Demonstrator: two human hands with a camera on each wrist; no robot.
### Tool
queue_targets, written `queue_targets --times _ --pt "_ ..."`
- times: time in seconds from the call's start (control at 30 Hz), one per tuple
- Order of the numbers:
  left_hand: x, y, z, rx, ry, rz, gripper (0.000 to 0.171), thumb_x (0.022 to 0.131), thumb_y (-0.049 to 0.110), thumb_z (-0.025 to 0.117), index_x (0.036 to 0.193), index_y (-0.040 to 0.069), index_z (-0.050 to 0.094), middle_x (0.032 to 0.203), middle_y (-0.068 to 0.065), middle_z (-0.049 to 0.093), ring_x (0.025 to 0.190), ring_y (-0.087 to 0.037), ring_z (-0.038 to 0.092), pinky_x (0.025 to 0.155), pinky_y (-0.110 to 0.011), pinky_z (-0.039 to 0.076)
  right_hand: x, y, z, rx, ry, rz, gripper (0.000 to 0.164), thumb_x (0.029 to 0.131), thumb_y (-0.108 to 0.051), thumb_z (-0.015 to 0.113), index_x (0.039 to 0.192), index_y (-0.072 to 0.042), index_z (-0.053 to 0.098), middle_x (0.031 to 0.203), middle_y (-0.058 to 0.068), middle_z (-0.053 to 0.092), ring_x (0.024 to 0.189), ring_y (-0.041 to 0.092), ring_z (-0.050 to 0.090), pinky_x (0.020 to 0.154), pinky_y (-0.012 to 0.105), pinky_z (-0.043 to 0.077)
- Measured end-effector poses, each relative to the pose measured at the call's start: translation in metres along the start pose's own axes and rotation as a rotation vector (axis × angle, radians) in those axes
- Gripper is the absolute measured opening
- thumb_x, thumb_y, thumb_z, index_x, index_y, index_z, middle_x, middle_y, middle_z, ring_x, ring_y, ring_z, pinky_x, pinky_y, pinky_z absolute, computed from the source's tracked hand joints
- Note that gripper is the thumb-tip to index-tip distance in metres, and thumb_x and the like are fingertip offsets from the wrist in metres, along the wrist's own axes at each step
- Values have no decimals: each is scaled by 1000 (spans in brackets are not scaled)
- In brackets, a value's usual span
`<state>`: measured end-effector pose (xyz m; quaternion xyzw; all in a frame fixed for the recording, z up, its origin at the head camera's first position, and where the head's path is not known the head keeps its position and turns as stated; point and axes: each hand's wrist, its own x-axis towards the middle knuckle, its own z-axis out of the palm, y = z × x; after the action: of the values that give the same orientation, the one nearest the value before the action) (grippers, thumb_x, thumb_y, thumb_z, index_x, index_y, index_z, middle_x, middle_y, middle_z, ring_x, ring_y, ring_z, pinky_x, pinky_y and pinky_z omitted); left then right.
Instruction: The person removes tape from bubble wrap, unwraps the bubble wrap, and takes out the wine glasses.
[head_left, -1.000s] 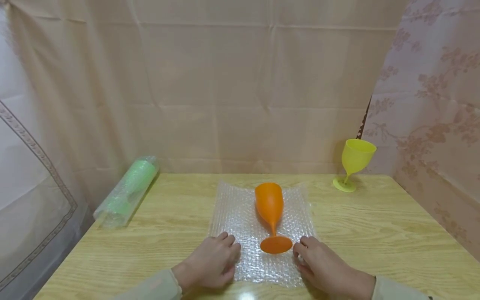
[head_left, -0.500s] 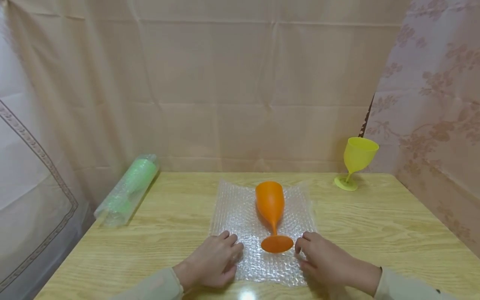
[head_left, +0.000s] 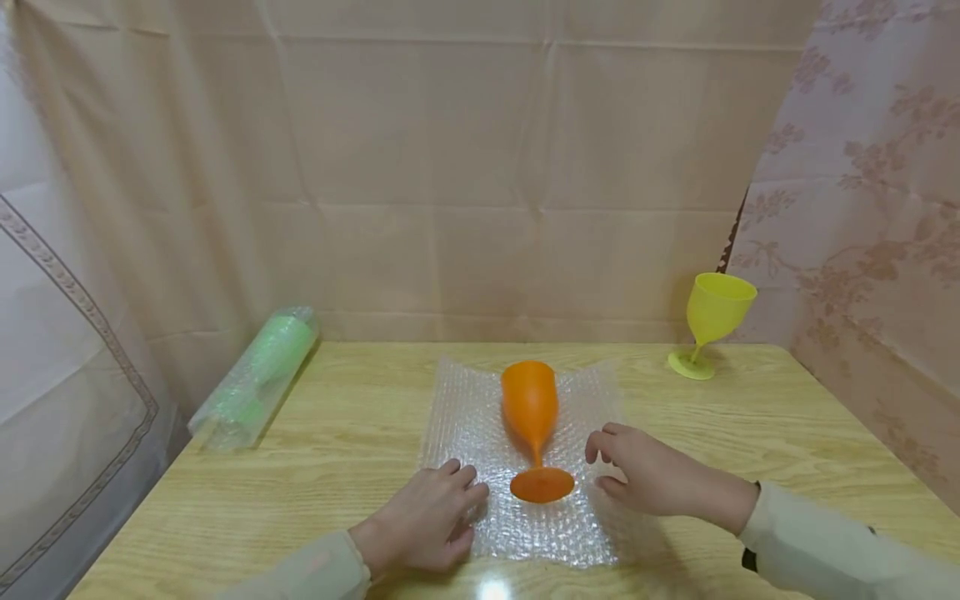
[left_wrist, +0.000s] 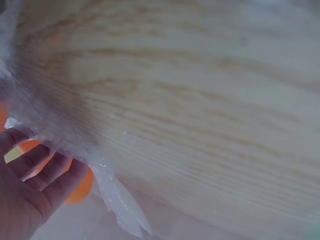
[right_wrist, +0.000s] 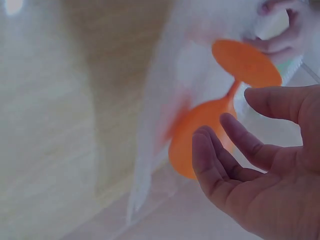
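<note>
An orange plastic goblet [head_left: 529, 404] lies on its side on a sheet of bubble wrap [head_left: 540, 533], its round foot toward me. At the sheet's left edge, my left hand [head_left: 431, 517] rests with relaxed fingers; the left wrist view shows its fingertips against the wrap [left_wrist: 52, 127]. To the right of the goblet's foot, my right hand [head_left: 648, 471] hovers above the sheet's right side. Its fingers are loosely bent, the thumb stands apart, and they hold nothing. In the right wrist view the goblet [right_wrist: 200, 125] appears behind those fingers without visible contact.
A green object wrapped in bubble wrap [head_left: 258, 379] lies at the table's left edge. Toward the back right stands a yellow goblet [head_left: 716, 308]. The wooden table [head_left: 360, 400] meets a beige curtain [head_left: 480, 183] behind and floral cloth [head_left: 885, 250] on the right.
My right hand has come up off the sheet's right edge, its thumb and fingers now spread. The orange goblet has shifted slightly left. My left hand stays almost in place.
</note>
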<state>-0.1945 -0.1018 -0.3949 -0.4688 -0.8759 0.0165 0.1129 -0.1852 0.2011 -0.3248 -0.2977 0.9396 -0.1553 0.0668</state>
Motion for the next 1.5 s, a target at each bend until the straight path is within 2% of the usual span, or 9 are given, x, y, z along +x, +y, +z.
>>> queue_targets --times 0.3,0.7,0.9,1.13,1.33,1.47,1.5 --pt "-1 1 0 13 9 4 20 76 33 61 90 22 53 80 8 48 69 -9 39 54 -17 28 31 -9 -19 -58 37 -41 17 83 -14 71 93 -7 60 76 1 54 67 8 43 61 21 39" --pt "-1 -1 1 -4 -9 6 21 77 34 61 93 22 54 83 7 51 71 -9 42 54 -17 30 91 -19 -39 -54 -64 127 21 86 -20 67 95 -2 61 78 6 60 65 14 50 58 22 43" --pt "-1 -1 3 3 1 8 22 76 35 62 93 22 54 83 8 50 71 -9 42 53 -17 29 114 -17 -43 -56 -56 208 23 85 -23 68 93 -2 63 89 10 63 72 18 54 63 25 45" --pt "0 0 2 0 -4 6 22 76 33 61 94 22 55 84 7 52 71 -9 43 53 -17 31 129 -10 -43 -12 -65 314 28 87 -26 68 97 0 64 92 10 65 76 19 57 67 27 49" --pt "1 2 0 -11 -29 -7 23 77 32 61 96 21 56 87 5 55 73 -10 48 53 -19 35 138 -7 -40 43 -25 350 37 87 -26 68 107 3 61 100 15 67 82 23 61 73 33 54" --pt "2 3 -1 -12 -41 -14 23 77 32 61 96 21 56 88 5 56 74 -11 49 54 -19 36 144 -7 -37 45 -2 373 36 86 -28 69 103 3 62 96 14 67 80 22 60 71 32 53" --pt "2 3 -1 -11 -42 -14 23 77 32 61 96 21 56 88 5 55 74 -11 49 54 -19 35 145 -7 -36 40 -1 385 34 87 -29 69 97 3 63 93 12 66 78 21 58 69 31 52"
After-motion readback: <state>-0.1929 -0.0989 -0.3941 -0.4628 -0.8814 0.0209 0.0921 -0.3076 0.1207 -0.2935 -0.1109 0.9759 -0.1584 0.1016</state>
